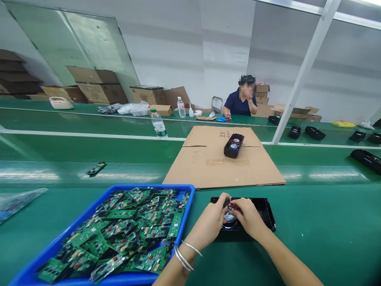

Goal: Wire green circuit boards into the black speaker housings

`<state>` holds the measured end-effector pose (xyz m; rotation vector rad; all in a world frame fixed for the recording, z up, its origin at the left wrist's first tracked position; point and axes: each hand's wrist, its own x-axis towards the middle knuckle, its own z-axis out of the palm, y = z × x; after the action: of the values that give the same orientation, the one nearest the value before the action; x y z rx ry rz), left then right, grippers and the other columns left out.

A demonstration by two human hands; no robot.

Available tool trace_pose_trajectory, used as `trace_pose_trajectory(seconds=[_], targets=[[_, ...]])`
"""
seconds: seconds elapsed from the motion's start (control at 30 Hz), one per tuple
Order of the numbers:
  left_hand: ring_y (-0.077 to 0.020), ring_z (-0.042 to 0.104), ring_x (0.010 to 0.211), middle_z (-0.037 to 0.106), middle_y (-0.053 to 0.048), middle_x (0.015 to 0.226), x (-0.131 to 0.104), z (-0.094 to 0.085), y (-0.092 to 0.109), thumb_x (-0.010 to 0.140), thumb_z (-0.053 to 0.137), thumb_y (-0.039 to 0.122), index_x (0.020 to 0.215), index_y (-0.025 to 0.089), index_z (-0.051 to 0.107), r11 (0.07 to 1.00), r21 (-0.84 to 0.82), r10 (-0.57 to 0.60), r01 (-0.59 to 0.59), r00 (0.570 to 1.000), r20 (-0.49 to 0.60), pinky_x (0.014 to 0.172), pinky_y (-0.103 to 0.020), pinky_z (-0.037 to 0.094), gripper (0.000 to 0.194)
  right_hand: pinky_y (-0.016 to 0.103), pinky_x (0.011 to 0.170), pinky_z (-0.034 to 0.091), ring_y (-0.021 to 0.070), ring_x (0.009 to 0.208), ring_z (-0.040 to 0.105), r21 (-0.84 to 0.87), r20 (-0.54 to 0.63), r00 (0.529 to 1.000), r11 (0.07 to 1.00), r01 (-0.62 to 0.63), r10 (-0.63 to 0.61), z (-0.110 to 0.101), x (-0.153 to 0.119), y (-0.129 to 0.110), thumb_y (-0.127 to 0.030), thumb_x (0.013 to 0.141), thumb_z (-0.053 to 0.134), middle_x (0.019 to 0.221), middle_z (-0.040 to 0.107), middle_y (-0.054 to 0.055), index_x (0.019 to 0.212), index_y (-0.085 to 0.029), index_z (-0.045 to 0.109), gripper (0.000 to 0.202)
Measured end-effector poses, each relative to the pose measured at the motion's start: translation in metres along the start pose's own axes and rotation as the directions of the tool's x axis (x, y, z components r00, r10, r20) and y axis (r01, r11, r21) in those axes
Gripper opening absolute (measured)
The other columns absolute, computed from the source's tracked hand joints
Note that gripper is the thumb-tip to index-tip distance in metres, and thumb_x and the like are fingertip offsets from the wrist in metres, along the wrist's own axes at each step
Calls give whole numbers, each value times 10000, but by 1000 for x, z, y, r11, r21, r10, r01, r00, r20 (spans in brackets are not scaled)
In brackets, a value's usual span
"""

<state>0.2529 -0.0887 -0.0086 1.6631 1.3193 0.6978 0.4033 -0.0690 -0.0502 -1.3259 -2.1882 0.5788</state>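
A black plastic housing [266, 209] lies on the green belt in front of me, with a round speaker and red wires inside. My left hand [210, 224] and my right hand [249, 217] both rest over the housing. Their fingertips pinch at the small wired part in its middle. What exactly the fingers grip is partly hidden. Silver bangles circle my left wrist. A blue tray [89, 210] heaped with several green circuit boards [131, 230] stands just left of my left hand.
A flattened cardboard sheet [214, 167] lies beyond the housing with another black housing [233, 145] on it. One loose circuit board [96, 169] and a water bottle [158, 124] are further left. A seated person [241, 102] works across the far belt. Black housings [366, 159] line the right.
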Motion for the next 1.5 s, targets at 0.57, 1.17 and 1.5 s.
trace_pose_trajectory(seconds=[0.57, 1.17, 1.5], targets=[[-204, 662, 686, 642, -78, 728, 9, 7, -12, 830, 351, 126, 986, 181, 405, 986, 58, -139, 158, 960, -244, 579, -262, 488, 174, 432, 884, 345, 229, 1030, 460, 112, -141, 988, 993, -43, 58, -5, 3, 7, -194, 820, 517, 1058, 619, 32, 911, -221, 638, 154], [-193, 663, 596, 667, -72, 718, 14, 16, -18, 833, 400, 151, 1086, 171, 427, 988, 33, -136, 149, 959, -247, 519, -249, 492, 255, 321, 728, 396, 178, 793, 466, 180, 27, 997, 981, 68, -74, -19, -1, -5, -37, 777, 533, 797, 652, 2, 742, -224, 687, 245], [-172, 666, 625, 675, -69, 740, 13, 19, -16, 833, 383, 149, 1144, 165, 417, 990, 9, -134, 138, 973, -190, 509, -225, 502, 314, 289, 606, 336, 162, 666, 418, -285, -172, 964, 947, 150, -205, -5, -6, -7, -30, 742, 488, 725, 528, 21, 753, -157, 452, 132]])
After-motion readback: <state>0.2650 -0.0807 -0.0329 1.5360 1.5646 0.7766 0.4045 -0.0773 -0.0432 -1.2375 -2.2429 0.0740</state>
